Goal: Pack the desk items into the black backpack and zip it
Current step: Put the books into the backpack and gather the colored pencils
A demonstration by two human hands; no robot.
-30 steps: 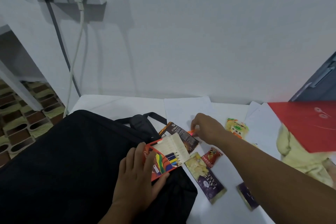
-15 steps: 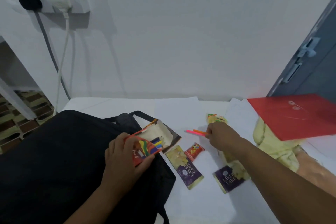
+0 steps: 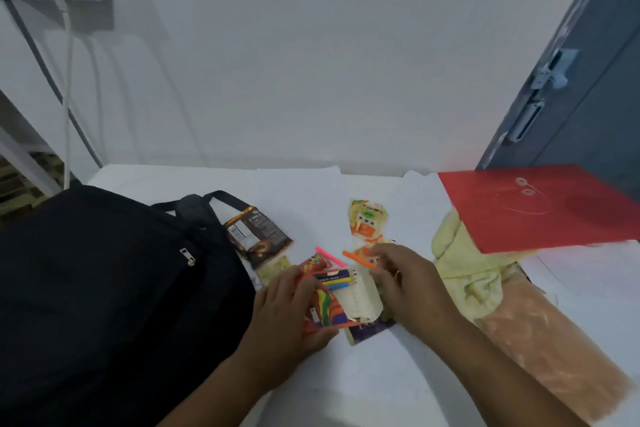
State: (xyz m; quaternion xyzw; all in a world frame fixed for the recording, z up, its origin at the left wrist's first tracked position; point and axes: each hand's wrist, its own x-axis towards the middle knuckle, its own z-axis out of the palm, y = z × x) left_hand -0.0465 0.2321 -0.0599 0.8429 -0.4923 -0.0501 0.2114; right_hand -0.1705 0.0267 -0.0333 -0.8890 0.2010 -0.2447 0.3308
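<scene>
A black backpack [image 3: 104, 288] lies on the left of the white desk [image 3: 381, 385], its zipper pull [image 3: 188, 256] showing. My left hand [image 3: 280, 319] grips a colourful pencil box [image 3: 329, 305] with its flap open and several coloured pencils sticking out. My right hand [image 3: 401, 281] pinches an orange pencil [image 3: 360, 259] just right of the box mouth; a pink pencil [image 3: 330, 256] lies above the box. A brown sachet [image 3: 258, 236], an orange-and-yellow packet [image 3: 367, 222] and a purple packet [image 3: 370, 328] lie around the hands.
A red envelope folder [image 3: 540, 208] rests on a pale yellow cloth [image 3: 464, 267] at the right, with a tan bundle [image 3: 543, 340] below it. A grey door [image 3: 588, 87] stands at the far right. Cables [image 3: 67, 87] hang from a wall socket at the upper left.
My left hand carried the pencil box right, off the backpack and over the packets. My right hand drew back toward the box with the orange pencil. The camera view shifted left.
</scene>
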